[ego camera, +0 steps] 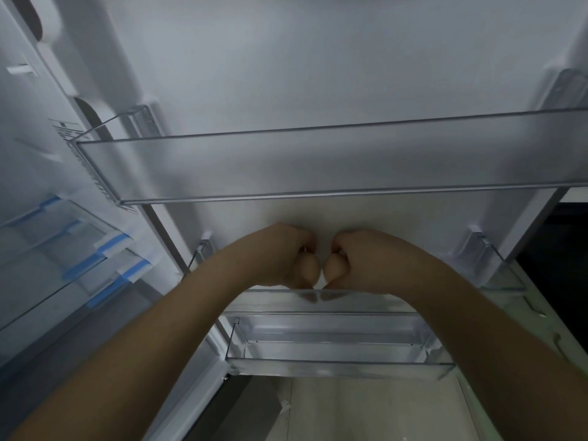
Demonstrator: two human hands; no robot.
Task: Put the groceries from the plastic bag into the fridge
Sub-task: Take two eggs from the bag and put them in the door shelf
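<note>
While both arms are reaching forward into the open fridge door (318, 74), the left hand (280, 256) is curling its fingers round one brown egg (308, 269) and the right hand (362, 259) is gripping a second egg (332, 268) the same way. Both eggs are sitting almost upright, their long axes running up and down and leaning slightly toward each other, with the lower ends pointing down at the middle door shelf (318, 297). They are hanging just beside one another, nearly touching, over the middle of that shelf's back edge, close against the door's inner wall; whether they are touching the shelf cannot be told. A long clear upper door shelf (318, 160) is spanning the door above the hands, and a lower door shelf (337, 361) is showing beneath them. To the left, clear drawers with blue tape (79, 249) are sitting inside the fridge body.
</note>
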